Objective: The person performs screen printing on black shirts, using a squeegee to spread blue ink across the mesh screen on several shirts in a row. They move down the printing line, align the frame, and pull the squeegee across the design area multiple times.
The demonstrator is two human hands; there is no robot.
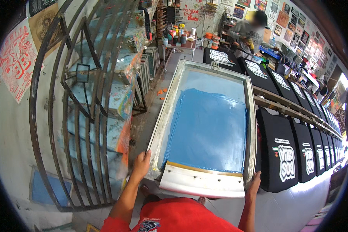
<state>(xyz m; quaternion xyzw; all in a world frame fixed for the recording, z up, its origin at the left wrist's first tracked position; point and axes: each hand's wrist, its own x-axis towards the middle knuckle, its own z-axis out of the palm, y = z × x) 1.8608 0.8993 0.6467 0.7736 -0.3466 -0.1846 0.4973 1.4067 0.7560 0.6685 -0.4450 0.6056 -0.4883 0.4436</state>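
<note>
A large screen-printing frame point(251, 127) fills the middle of the head view, its mesh point(207, 131) coated with blue ink over most of its area. A wide white squeegee point(201, 183) with a yellowish blade lies across the frame's near end. My left hand point(142, 165) is closed on the frame's left side, near its lower corner. My right hand point(253, 183) is closed round the frame's right side at the near corner, beside the squeegee.
Black printed shirts on boards point(274, 131) run in two long rows at right. A person point(245, 38) works behind them. Metal railing point(50, 127) and paint-stained steps point(120, 104) stand at left. A table point(183, 45) with containers is at back.
</note>
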